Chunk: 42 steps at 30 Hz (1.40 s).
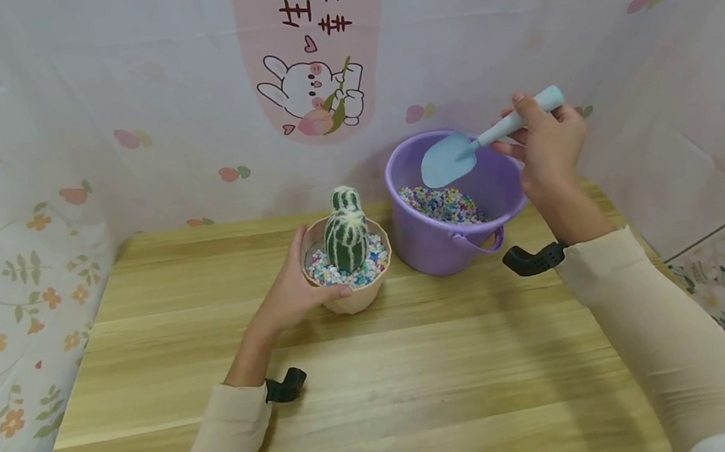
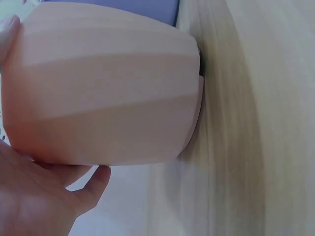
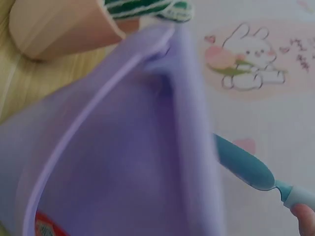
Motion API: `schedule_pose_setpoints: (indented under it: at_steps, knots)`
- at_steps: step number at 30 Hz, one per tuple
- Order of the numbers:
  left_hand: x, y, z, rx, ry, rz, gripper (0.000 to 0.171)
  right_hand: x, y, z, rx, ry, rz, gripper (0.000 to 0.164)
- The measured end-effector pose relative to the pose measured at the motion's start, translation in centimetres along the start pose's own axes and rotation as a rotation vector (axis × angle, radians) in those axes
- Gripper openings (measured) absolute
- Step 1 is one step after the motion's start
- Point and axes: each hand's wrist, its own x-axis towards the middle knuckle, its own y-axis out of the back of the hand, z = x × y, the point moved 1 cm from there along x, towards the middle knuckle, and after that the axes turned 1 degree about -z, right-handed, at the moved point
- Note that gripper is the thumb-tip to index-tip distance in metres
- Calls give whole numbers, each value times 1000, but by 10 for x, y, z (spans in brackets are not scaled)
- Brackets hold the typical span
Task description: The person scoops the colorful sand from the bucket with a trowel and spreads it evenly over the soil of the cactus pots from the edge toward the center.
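Pale-blue, a garden trowel (image 1: 450, 159) is grasped in the right hand (image 1: 553, 144), long axis slanting, blade pointing down toward the left hand (image 1: 290, 290), above the purple bucket (image 1: 433, 251). That left hand grips a cactus (image 1: 346, 242) planter (image 1: 357, 301). Beyond both hands, 生 and 幸 read on the cloth (image 1: 177, 75); the bucket's red label (image 3: 47, 227) is illegible.
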Motion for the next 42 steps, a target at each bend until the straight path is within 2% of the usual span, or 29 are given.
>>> schedule_pose_setpoints:
  at_steps: [10,16,19,27,36,42]
  knots:
    - [8,9,3,8,13,-66,126,12,16,9,-106,-36,30,25]
    - [10,11,1,13,17,-88,123,13,18,16,-188,-69,6,16]
    - [11,11,-1,-4,13,-95,122,13,17,19,-270,-69,-16,13]
    - [13,12,-3,-101,-4,-122,121,12,11,27,-406,-37,-60,15]
    - [14,12,-4,-93,-4,-119,121,12,5,39,-454,-22,-104,19]
    - [14,12,-4,-104,-5,-122,120,14,-2,43,-461,-23,-115,15]
